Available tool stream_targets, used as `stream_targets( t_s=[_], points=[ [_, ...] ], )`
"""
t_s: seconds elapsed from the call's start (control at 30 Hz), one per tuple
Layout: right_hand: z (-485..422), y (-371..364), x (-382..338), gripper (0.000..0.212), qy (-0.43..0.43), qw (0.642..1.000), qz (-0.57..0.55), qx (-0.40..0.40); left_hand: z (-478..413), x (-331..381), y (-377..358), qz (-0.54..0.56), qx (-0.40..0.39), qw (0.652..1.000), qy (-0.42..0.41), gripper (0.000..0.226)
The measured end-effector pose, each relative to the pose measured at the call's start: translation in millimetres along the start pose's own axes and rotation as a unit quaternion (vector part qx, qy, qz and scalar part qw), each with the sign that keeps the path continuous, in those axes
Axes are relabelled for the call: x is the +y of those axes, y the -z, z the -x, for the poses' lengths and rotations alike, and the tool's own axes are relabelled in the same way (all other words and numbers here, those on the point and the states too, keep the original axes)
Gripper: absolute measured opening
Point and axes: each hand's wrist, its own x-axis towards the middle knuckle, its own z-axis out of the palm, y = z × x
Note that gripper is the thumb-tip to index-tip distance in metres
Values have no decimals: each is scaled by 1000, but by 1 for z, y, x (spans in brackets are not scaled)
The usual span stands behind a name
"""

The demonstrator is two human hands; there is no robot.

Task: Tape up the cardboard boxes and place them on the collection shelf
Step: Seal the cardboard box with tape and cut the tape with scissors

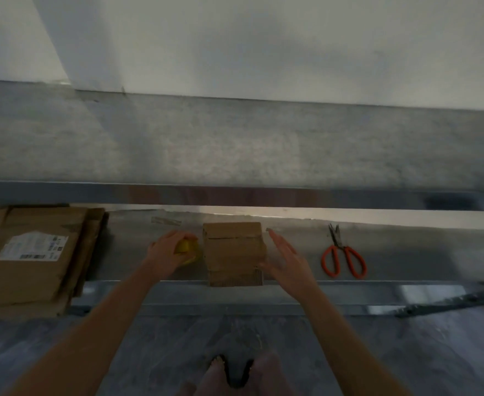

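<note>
Partly hidden under the left hand [165, 252], whose fingers curl over it, a yellow tape roll [189, 248] lies just left of the small cardboard box [233, 252] at the shelf's [406, 252] front edge. The right hand [285, 258], fingers straight, is at the box's right side; contact is unclear. Flattened cardboard [29, 258] at the left end is cut off by the frame. Orange scissors [339, 244] lie to the right.

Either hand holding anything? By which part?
Left hand grips the tape roll from its left side. Right hand, open beside the box, holds nothing.

One assembled box [233, 252], one yellow tape roll [189, 249], one scissors [339, 244].
</note>
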Motion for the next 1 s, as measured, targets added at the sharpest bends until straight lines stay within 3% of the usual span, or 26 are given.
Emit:
stream_targets(
  t_s=[0.23,0.47,0.7,0.83,1.0],
  points=[
    [29,41,103,54,-128,965,147,176,1,15,-3,-10,11,1000,5,46],
    [24,56,137,48,-186,942,248,128,6,22,-12,-24,40,999,24,37],
    [0,51,111,33,-278,936,168,136,10,19,-8,-12,40,998,42,38],
    [0,39,104,31,-309,925,192,112,16,19,-1,5,41,998,38,41],
    [34,17,82,45,-286,939,79,173,18,13,11,34,35,999,6,41]
  ],
)
